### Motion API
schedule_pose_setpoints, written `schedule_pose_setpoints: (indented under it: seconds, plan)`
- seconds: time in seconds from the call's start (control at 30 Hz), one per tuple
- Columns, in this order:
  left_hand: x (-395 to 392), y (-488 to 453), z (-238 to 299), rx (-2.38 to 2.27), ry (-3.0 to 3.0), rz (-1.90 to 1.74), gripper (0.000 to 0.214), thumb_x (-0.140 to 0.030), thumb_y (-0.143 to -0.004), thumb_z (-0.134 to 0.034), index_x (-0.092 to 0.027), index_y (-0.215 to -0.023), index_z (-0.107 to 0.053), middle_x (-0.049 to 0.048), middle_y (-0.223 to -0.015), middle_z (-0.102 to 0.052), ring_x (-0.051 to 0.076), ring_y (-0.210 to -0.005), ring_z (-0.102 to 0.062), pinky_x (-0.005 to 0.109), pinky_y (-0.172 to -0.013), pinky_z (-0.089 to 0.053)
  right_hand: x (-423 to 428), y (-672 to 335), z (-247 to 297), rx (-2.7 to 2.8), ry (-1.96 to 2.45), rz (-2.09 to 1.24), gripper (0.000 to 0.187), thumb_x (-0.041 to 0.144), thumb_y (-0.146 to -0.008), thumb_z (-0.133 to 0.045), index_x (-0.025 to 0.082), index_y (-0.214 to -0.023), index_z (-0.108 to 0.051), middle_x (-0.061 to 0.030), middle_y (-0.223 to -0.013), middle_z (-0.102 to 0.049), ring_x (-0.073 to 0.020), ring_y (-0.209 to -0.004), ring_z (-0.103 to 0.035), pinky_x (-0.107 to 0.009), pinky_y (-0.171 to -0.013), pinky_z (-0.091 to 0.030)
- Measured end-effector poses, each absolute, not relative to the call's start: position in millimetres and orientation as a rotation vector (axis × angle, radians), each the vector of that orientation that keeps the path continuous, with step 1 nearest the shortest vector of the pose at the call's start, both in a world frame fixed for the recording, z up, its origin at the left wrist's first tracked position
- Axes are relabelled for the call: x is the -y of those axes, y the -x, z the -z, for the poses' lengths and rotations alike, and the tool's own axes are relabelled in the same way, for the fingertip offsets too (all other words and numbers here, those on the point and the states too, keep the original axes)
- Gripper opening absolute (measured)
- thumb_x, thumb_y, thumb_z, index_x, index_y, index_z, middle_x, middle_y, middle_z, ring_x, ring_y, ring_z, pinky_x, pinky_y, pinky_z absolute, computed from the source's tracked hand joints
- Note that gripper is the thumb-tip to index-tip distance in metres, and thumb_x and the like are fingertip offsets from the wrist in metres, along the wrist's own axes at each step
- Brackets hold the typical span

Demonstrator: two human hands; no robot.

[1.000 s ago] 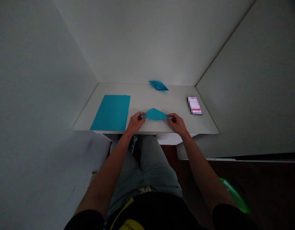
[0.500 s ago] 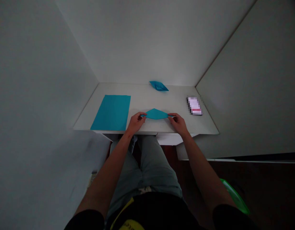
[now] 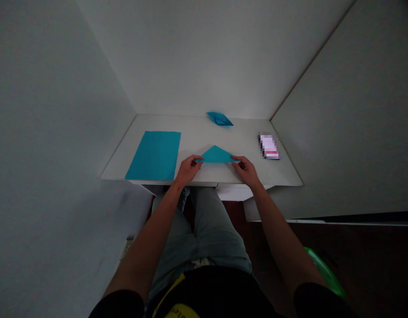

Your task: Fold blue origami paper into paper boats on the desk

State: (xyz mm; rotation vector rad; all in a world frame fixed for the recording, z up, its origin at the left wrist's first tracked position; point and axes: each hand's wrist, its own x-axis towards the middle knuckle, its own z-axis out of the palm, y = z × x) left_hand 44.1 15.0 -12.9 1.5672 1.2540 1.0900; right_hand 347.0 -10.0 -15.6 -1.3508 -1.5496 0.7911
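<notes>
Two folded blue papers (image 3: pixel 217 155) (image 3: pixel 219 119), one flat blue rectangle (image 3: pixel 154 156), one phone (image 3: pixel 269 146)

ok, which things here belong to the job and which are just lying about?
In the job:
folded blue paper, held by left hand and right hand
probably, by colour: flat blue sheet, blue folded piece at back

Lying about:
phone-like device
green item, lower right, unclear what
</notes>
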Motion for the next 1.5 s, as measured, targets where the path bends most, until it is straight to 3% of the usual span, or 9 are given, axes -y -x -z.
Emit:
schedule_pose_setpoints:
  seconds: [0.27, 0.43, 0.77, 0.97, 1.23, 1.4, 1.5]
  plan:
    - [-14.8, -45.1, 12.9, -1.246, -1.564, -1.089, 0.021, -0.026, -0.093, -0.070, -0.019, -0.110, -0.080, 0.0007, -0.076, -0.074, 0.016, -0.072, -0.069, 0.027, -0.068, -0.051, 7.9, -353.4, 19.6, 1.455, 1.332, -0.828, 0.053, 0.057, -0.090, -0.074, 0.023, -0.131, -0.078, 0.0037, -0.065, -0.054, -0.0169, -0.060, -0.050, -0.033, -0.060, -0.043]
    - [-16.7, -45.7, 15.6, -1.193, -1.536, -1.109, 0.023, -0.022, -0.096, -0.064, -0.019, -0.112, -0.079, 0.0053, -0.095, -0.081, 0.016, -0.080, -0.074, 0.028, -0.075, -0.057, 6.9, -354.6, 19.6, 1.439, 1.333, -0.800, 0.050, 0.058, -0.093, -0.073, 0.023, -0.128, -0.080, 0.0017, -0.069, -0.060, -0.0177, -0.064, -0.056, -0.034, -0.066, -0.049]
    - [-21.6, -46.0, 27.6, -1.134, -1.483, -1.189, 0.028, -0.020, -0.094, -0.066, -0.022, -0.120, -0.076, 0.0037, -0.101, -0.072, 0.015, -0.087, -0.078, 0.022, -0.069, -0.055, 3.8, -357.9, 23.9, 1.378, 1.342, -0.860, 0.044, 0.054, -0.093, -0.073, 0.024, -0.124, -0.080, 0.0015, -0.069, -0.061, -0.0184, -0.066, -0.058, -0.035, -0.068, -0.052]
    - [-19.8, -44.3, 24.6, -1.162, -1.522, -1.166, 0.032, -0.023, -0.093, -0.070, -0.020, -0.124, -0.075, 0.0018, -0.092, -0.074, 0.014, -0.077, -0.072, 0.025, -0.072, -0.055, 0.1, -358.8, 29.5, 1.364, 1.249, -0.862, 0.048, 0.054, -0.089, -0.078, 0.028, -0.129, -0.073, -0.0017, -0.095, -0.069, -0.0163, -0.069, -0.060, -0.035, -0.068, -0.056]
    - [-17.2, -44.5, 20.3, -1.191, -1.591, -1.146, 0.027, -0.028, -0.093, -0.073, -0.021, -0.118, -0.077, 0.0004, -0.088, -0.073, 0.013, -0.074, -0.067, 0.026, -0.072, -0.053, 0.0, -359.5, 31.7, 1.408, 1.253, -0.892, 0.045, 0.052, -0.088, -0.078, 0.025, -0.125, -0.074, -0.0053, -0.101, -0.073, -0.0176, -0.071, -0.059, -0.035, -0.066, -0.053]
    - [-16.6, -44.1, 18.4, -1.201, -1.561, -1.149, 0.031, -0.026, -0.093, -0.073, -0.022, -0.123, -0.075, 0.0008, -0.093, -0.073, 0.013, -0.074, -0.069, 0.025, -0.072, -0.054, -2.5, -358.7, 34.1, 1.387, 1.260, -0.895, 0.055, 0.053, -0.087, -0.079, 0.027, -0.135, -0.071, -0.0048, -0.106, -0.072, -0.0179, -0.074, -0.062, -0.037, -0.073, -0.057]
    - [-16.1, -43.8, 17.3, -1.200, -1.549, -1.140, 0.032, -0.029, -0.093, -0.074, -0.022, -0.125, -0.076, 0.0019, -0.097, -0.075, 0.013, -0.074, -0.070, 0.026, -0.072, -0.055, -2.6, -358.5, 32.2, 1.390, 1.284, -0.899, 0.051, 0.057, -0.086, -0.078, 0.027, -0.127, -0.073, -0.0049, -0.103, -0.074, -0.0196, -0.077, -0.062, -0.038, -0.074, -0.057]
